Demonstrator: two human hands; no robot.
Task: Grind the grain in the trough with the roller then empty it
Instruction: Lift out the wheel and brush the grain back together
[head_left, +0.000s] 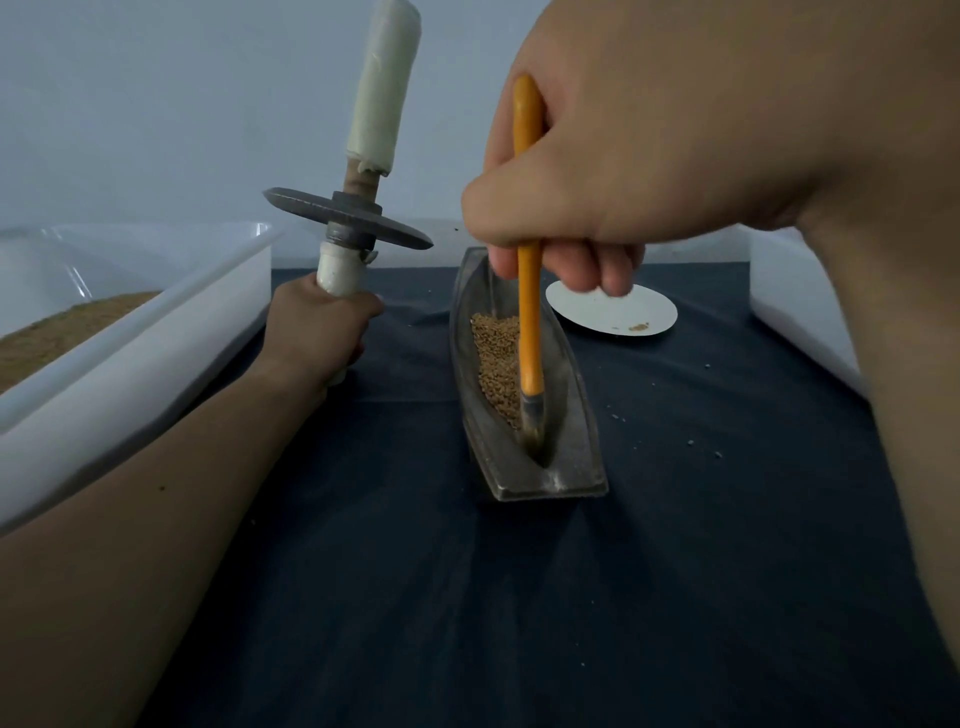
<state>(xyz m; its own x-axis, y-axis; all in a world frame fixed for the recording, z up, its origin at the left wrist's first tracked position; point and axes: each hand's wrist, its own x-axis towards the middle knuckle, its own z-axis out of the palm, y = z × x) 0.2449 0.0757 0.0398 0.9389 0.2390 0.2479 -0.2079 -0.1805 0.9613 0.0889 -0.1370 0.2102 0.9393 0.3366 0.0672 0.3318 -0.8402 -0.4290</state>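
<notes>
I am gripping the white-handled grey disc roller (349, 217) upright with my left hand (317, 332) fingers; my right hand (597, 171) fingers are working an orange-handled brush (530, 312) through brown grain (496, 358) in the grey metal trough (550, 480) on the bench (415, 597); rolling likely next.

A dark blue cloth (467, 597) covers the table. The metal trough (582, 415) lies lengthwise on it. A flat white disc (587, 312) lies near the trough's far right side. One white tub (156, 332) stands left of the trough and another (795, 306) right of it. Pale crumbs (718, 454) dot the cloth to the trough's right.
</notes>
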